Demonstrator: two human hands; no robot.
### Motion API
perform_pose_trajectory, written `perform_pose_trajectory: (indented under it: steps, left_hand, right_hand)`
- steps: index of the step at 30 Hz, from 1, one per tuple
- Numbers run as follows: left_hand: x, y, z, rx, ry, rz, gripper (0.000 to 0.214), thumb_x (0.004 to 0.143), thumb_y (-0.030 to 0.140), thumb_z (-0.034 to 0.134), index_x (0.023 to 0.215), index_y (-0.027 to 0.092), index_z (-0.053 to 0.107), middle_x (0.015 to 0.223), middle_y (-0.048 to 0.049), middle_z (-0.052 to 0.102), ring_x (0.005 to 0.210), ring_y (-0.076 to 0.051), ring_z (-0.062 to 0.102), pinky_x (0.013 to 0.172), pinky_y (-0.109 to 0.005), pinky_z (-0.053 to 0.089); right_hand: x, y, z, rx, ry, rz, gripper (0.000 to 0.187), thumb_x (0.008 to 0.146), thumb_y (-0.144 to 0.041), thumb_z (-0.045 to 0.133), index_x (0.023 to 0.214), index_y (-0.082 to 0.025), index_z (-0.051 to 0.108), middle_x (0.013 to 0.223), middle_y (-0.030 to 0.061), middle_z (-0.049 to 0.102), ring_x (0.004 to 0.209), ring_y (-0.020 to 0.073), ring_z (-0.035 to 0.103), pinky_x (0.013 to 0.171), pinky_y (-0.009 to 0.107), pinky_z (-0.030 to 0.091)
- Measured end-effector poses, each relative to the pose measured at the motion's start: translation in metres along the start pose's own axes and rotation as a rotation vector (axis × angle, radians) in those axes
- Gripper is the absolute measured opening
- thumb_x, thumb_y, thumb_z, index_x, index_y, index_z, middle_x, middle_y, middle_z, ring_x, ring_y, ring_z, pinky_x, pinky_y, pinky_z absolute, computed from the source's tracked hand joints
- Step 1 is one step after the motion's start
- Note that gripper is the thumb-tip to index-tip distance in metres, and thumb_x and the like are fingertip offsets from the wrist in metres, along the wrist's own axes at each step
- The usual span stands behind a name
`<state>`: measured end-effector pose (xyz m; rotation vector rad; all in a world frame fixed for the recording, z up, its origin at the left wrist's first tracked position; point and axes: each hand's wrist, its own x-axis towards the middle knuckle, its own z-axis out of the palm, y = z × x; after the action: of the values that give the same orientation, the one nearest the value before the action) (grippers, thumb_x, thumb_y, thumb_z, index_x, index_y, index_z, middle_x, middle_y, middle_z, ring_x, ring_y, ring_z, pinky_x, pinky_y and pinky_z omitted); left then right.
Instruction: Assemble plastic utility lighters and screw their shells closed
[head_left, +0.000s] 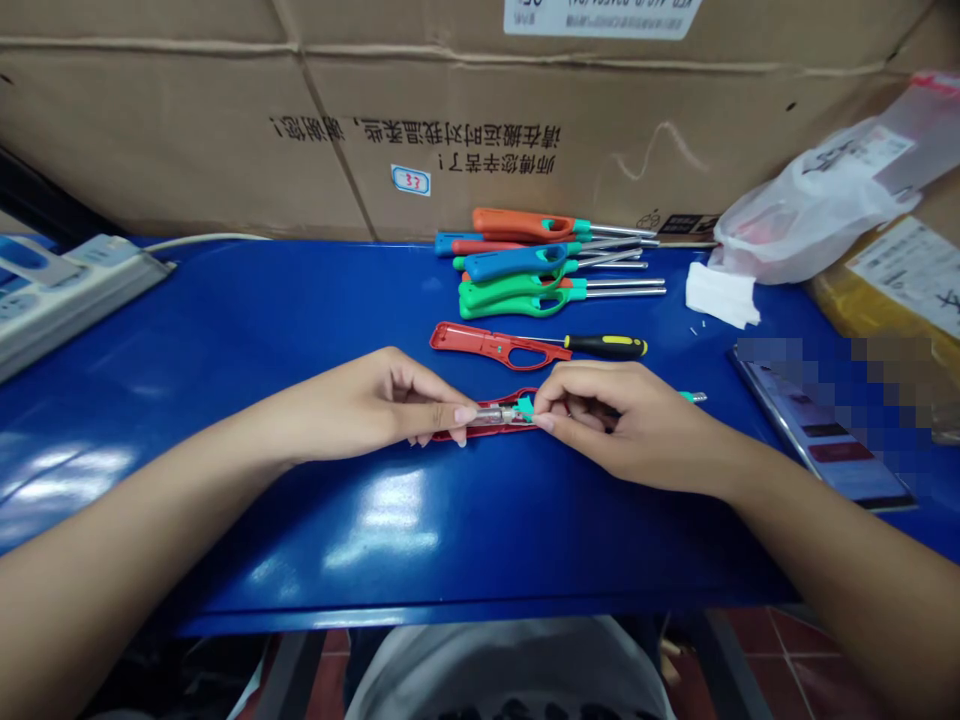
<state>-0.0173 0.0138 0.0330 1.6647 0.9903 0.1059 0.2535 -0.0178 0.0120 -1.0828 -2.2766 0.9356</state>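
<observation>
My left hand point(390, 405) pinches a small clear and silvery lighter fuel tank point(491, 414) between thumb and fingers. Beneath it lies an opened red lighter shell half point(495, 431), partly hidden by both hands. At the tank's right end, the closed fingertips of my right hand point(630, 415) are on a small green lighter part point(523, 406). A metal tube end point(699, 397) with green on it shows past my right hand. Just behind, the other red shell half point(480, 343) lies by a screwdriver point(607, 346) with a black and yellow handle.
Several assembled lighters point(517, 262) in orange, blue, green and red are piled at the back against a cardboard box point(225, 130). A power strip point(75, 290) sits left. On the right are a phone point(825, 440), white paper point(721, 295) and a plastic bag point(795, 220).
</observation>
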Motion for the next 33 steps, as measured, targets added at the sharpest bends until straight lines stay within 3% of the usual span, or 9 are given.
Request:
perform_pose_trajectory:
  steps: [16,33]
  left_hand:
    - [0.0011,0.0005,-0.0004,-0.003,-0.008,0.005,0.042,0.095,0.046,0.062,0.097,0.009,0.081,0.070,-0.0013,0.058,0.066,-0.012,0.041,0.059,-0.022,0.032]
    - [0.0018,0.0011,0.0009,-0.040,0.001,0.017,0.037,0.093,0.040,0.064,0.101,0.008,0.081,0.085,-0.0062,0.073,0.073,-0.013,0.051,0.066,-0.022,0.040]
  right_hand:
    - [0.0001,-0.0006,-0.0013,-0.028,-0.028,-0.013,0.011,0.098,-0.023,0.060,0.089,-0.020,0.066,0.071,-0.0043,0.055,0.060,0.0085,0.044,0.056,0.024,0.034]
    - [-0.0007,0.0004,-0.0024,-0.033,-0.031,0.005,0.012,0.098,-0.025,0.059,0.089,-0.020,0.066,0.069,-0.0042,0.055,0.059,0.0090,0.043,0.056,0.025,0.034]
